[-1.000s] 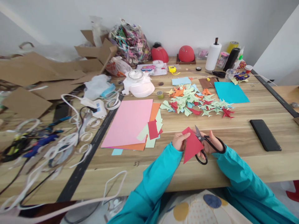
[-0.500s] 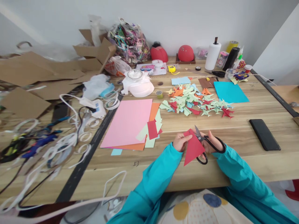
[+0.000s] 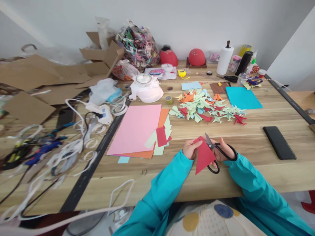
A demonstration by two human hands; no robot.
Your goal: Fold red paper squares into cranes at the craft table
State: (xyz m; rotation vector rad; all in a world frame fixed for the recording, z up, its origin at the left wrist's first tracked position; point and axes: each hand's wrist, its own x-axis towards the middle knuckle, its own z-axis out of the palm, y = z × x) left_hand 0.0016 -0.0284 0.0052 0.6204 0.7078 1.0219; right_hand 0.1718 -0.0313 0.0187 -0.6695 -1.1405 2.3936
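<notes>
Over a wooden table point(image 3: 251, 137), the left hand point(image 3: 190, 149) pinches red paper point(image 3: 205, 157) against scissors point(image 3: 210, 146) gripped by the right hand point(image 3: 225, 151) (one blade shows clearly); neat cutting likely needs taut paper and a pinch clear of steel.

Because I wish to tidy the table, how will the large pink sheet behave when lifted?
The pink sheet looks thin and flat, so it is probably light and may bend. The pale green scrap overlapping its lower right corner might slide off.
</notes>
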